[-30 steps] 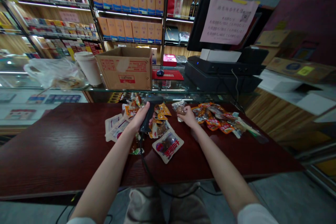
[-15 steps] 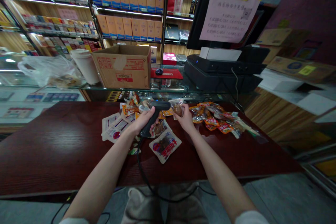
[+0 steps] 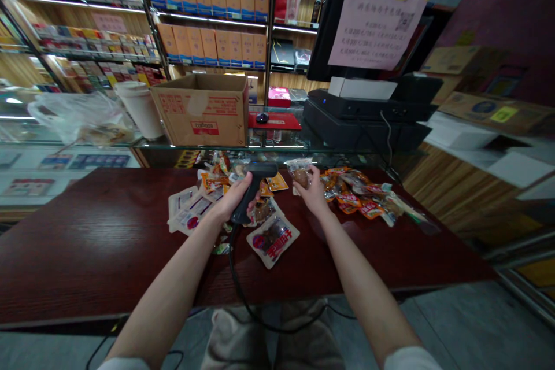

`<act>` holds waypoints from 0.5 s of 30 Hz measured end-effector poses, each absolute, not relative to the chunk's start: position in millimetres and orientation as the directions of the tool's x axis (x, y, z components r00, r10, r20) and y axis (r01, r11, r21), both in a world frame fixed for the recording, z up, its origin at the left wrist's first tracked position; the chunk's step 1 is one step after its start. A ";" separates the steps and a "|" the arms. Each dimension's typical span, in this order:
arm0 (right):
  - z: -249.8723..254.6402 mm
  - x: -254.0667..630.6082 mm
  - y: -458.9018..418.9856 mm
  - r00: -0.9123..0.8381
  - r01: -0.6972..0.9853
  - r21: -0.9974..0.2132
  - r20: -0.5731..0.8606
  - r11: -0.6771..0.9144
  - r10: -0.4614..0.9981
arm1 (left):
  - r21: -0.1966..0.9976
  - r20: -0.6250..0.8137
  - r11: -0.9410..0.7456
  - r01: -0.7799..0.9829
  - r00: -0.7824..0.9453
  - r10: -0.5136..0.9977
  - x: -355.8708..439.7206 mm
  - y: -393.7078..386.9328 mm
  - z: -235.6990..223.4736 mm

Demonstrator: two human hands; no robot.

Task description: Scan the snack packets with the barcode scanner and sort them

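My left hand is closed around the grip of a black barcode scanner, whose head points right. A black cable runs down from the grip over the desk edge. My right hand pinches a clear snack packet with something brown in it, a little right of the scanner head. Below the scanner lies a flat snack pouch with red lettering. Several white pouches and orange packets are spread left of and under my left hand. Another pile of orange snack packets lies right of my right hand.
Everything rests on a dark red wooden desk. Behind it, a glass counter bears an open cardboard box, a white cup, a plastic bag and a mouse. A monitor stands at the back right.
My right hand has moved slightly right with the clear snack packet, widening the gap from the scanner. The scanner has shifted slightly left in my left hand.
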State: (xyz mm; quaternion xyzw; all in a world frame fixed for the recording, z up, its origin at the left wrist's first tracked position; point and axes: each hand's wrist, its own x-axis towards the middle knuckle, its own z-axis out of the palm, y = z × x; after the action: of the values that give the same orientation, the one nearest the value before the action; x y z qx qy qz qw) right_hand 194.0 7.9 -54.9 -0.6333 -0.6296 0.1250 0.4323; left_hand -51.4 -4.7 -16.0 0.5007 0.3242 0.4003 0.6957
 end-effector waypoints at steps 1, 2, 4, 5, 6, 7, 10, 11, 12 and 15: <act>-54.2 197.2 8.3 0.175 0.711 -0.685 0.387 0.155 0.905 | 0.954 -0.051 0.182 -0.239 0.467 0.883 -51.6 -5.0 -15.3; -53.4 200.8 8.6 0.174 0.743 -0.655 0.389 0.139 0.905 | 0.953 -0.054 0.184 -0.241 0.463 0.885 -51.8 -5.3 -14.4; -51.8 209.4 9.1 0.196 0.823 -0.565 0.389 0.065 0.900 | 0.954 -0.060 0.181 -0.240 0.437 0.897 -53.1 -4.9 -12.6; -51.3 214.5 9.2 0.216 0.862 -0.506 0.386 0.010 0.897 | 0.954 -0.063 0.178 -0.241 0.420 0.905 -54.4 -4.0 -11.7; -51.1 220.0 9.3 0.243 0.894 -0.444 0.376 -0.057 0.894 | 0.954 -0.064 0.175 -0.246 0.402 0.913 -56.3 -2.5 -11.1; -51.4 225.8 9.3 0.271 0.917 -0.379 0.360 -0.125 0.893 | 0.951 -0.061 0.170 -0.257 0.383 0.922 -58.8 -0.5 -10.9; -54.1 240.8 8.8 0.360 0.928 -0.218 0.311 -0.303 0.880 | 0.938 -0.048 0.155 -0.309 0.327 0.944 -68.5 7.7 -11.9; -55.1 244.0 8.6 0.387 0.921 -0.182 0.309 -0.345 0.869 | 0.936 -0.045 0.149 -0.318 0.313 0.949 -71.9 10.4 -12.6; -55.9 245.8 8.4 0.406 0.914 -0.153 0.319 -0.376 0.856 | 0.938 -0.043 0.144 -0.316 0.305 0.951 -75.1 12.7 -13.2; -55.2 240.5 9.9 0.373 0.923 -0.077 0.418 -0.377 0.828 | 0.959 -0.034 0.109 -0.260 0.276 0.960 -81.9 16.2 -14.2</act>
State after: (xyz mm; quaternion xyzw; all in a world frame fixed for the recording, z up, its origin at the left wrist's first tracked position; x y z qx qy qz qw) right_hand 240.5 9.9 -55.2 -0.8146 -0.5375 -0.1571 0.1509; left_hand -81.9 16.2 -14.2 0.4710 0.3717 0.4729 0.6452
